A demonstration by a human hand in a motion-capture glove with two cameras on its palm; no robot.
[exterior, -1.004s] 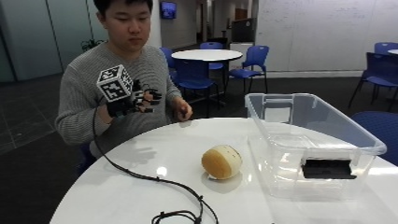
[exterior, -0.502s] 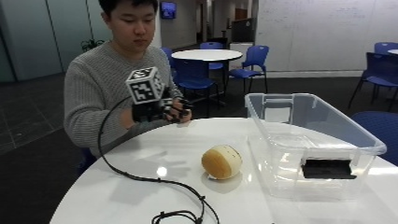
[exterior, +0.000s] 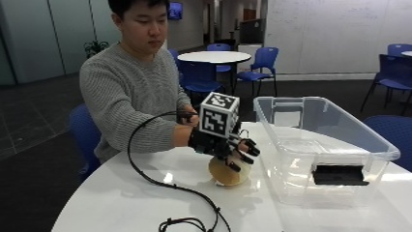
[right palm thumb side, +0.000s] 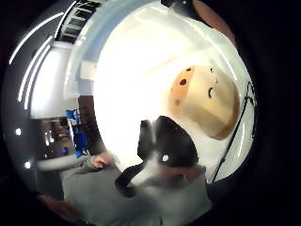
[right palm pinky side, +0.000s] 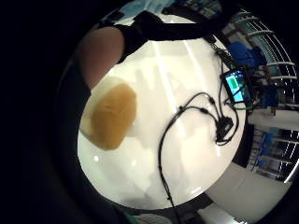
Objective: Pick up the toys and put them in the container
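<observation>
1. The gloved right hand (exterior: 222, 145) hangs directly over the round tan toy (exterior: 229, 172), fingers spread and bent downward around its top; whether any fingertip actually touches it cannot be told from the outside view, and nothing is pinched

2. Both palm views show the toy close under the palm: a tan ball with a small printed face (right palm thumb side: 207, 99), its plainer side (right palm pinky side: 110, 116) facing the little finger

3. The toy sits on the white round table (exterior: 128, 203), just left of the clear plastic container (exterior: 334, 145) and apart from its near wall

4. The container stands open, no lid, on the right part of the table; a dark label or handle recess shows on its near side, and no toy can be made out inside

5. The step in hand looks like the grasp, so the task seems barely begun

6. To do it well, lower the palm straight onto the crown and let thumb and fingers wrap opposite sides below the widest part, since a round toy is likely to roll away if nudged from one side only

7. A black cable (exterior: 174, 193) trails over the table to the left and near side of the toy; it lies away from the path to the bin

8. Lift clear above the container rim before moving right, then release low inside
</observation>
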